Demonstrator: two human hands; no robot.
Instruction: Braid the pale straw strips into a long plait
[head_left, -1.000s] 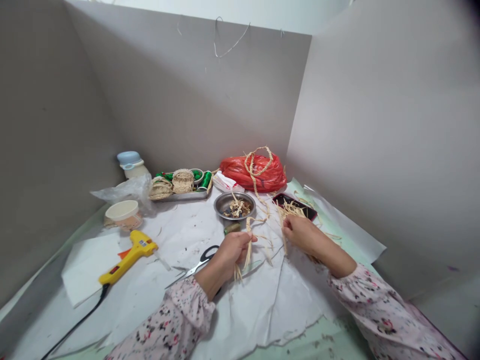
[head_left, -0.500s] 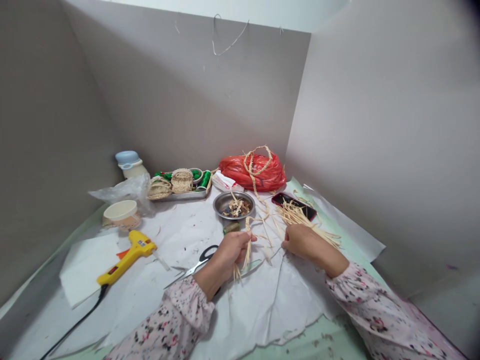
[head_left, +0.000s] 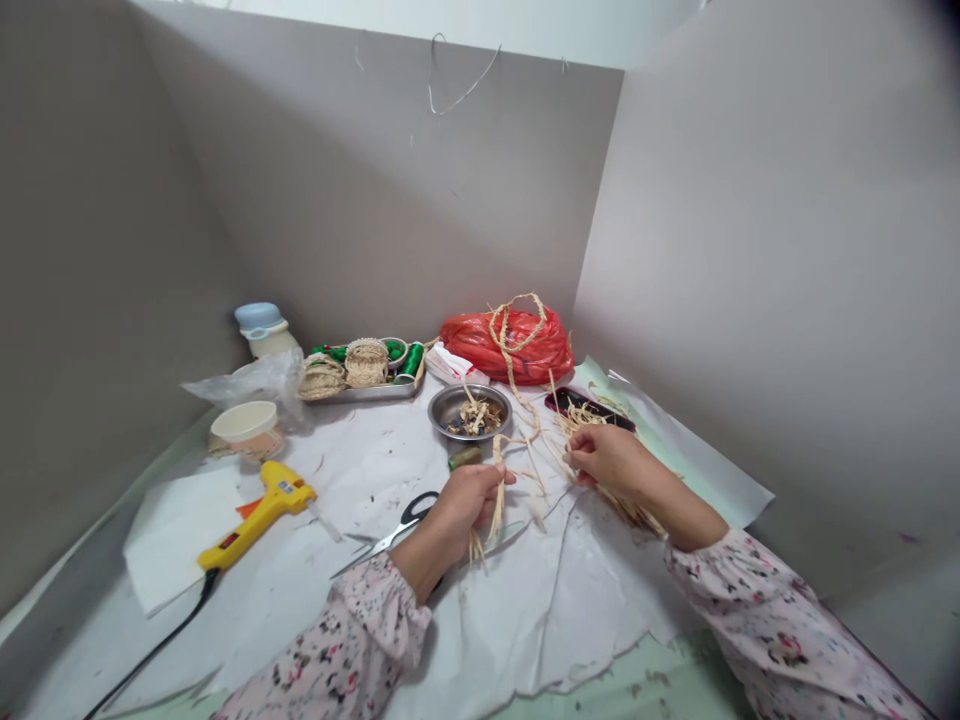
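Note:
My left hand is closed around the end of a braided straw cord, with loose strands hanging below the fingers. From there the braid runs back and loops over a red plastic bag. To the right, my right hand is over a bundle of loose straw, its fingers pinched at the bundle's left side; a thin strand rises near the fingertips. Black-handled scissors lie partly beneath my left wrist. Behind my left hand stands a metal bowl of scraps.
A yellow glue gun with a black cord lies left, beside a white cup. Farther back are a metal tray with woven pieces and green thread, and a blue-capped bottle. A phone lies behind my right hand.
My right hand has moved slightly right and up onto the straw bundle, and the straw beneath it has shifted. My left hand keeps its hold on the braid.

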